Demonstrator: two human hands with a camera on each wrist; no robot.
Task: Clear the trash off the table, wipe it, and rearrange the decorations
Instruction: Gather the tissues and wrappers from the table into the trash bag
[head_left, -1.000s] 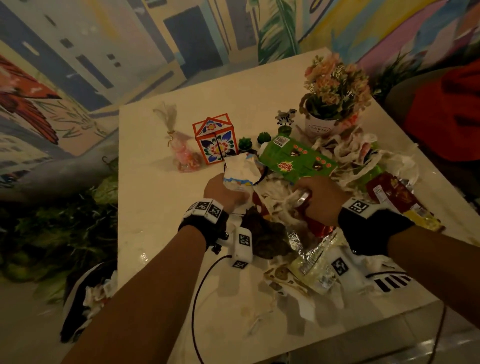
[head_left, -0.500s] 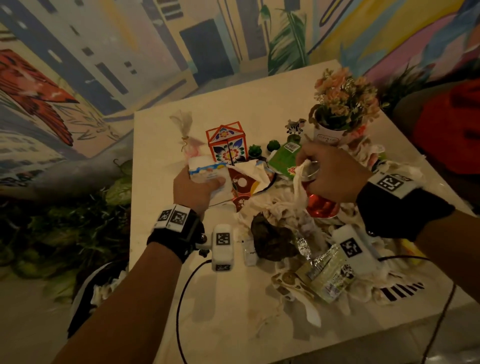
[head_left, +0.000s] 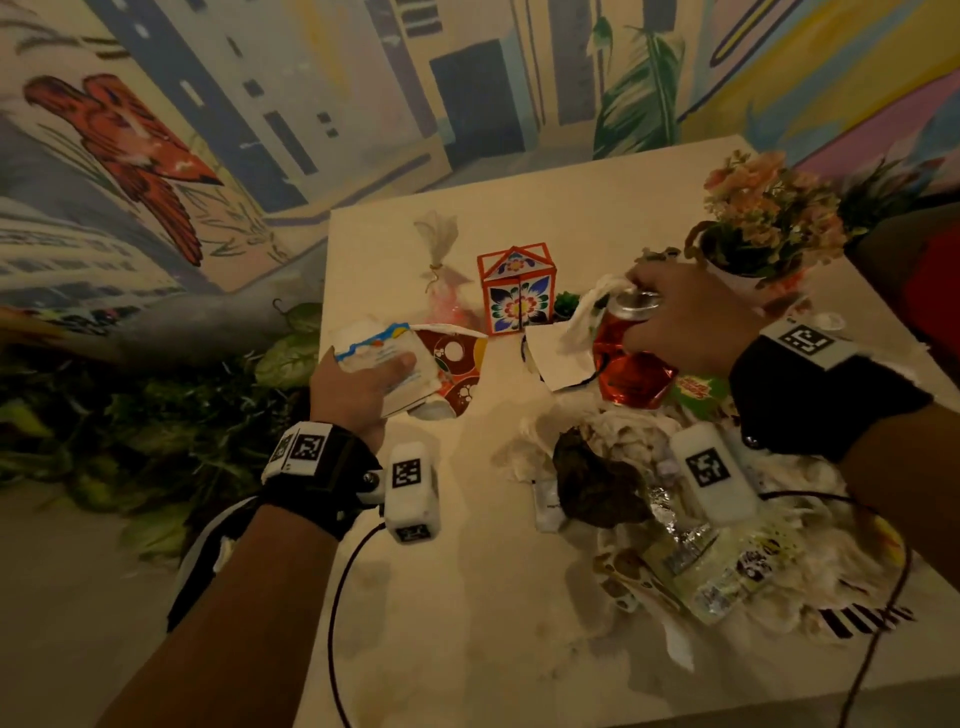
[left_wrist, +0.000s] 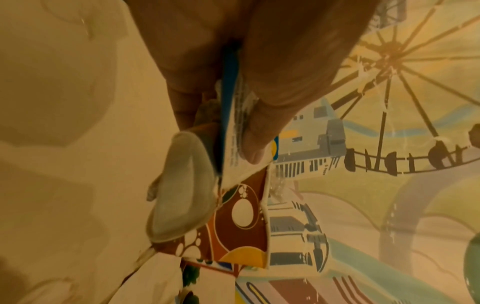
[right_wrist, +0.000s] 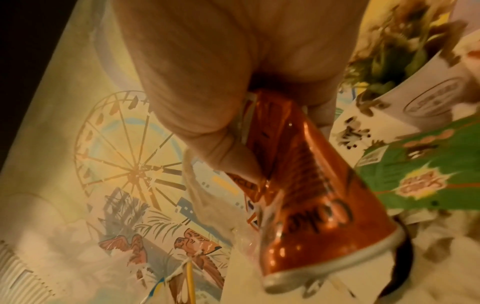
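Note:
My left hand grips a white carton with blue print pressed together with a flattened brown paper cup with white circles, lifted over the table's left edge. In the left wrist view the thumb and fingers pinch that carton and cup. My right hand grips a crushed red soda can by its top, with a strip of white tissue caught under the fingers. The right wrist view shows the can dented, hanging from the fingers.
A heap of crumpled tissue, foil and wrappers covers the beige table at right. Decorations stand at the back: a floral paper box, a tied candy bag, small green plants, a flower pot. A green snack packet lies near the can.
Both hands have lifted out of the trash pile. The left carried the carton and cup out to the left; the right raised the crushed can with tissue away from the heap.

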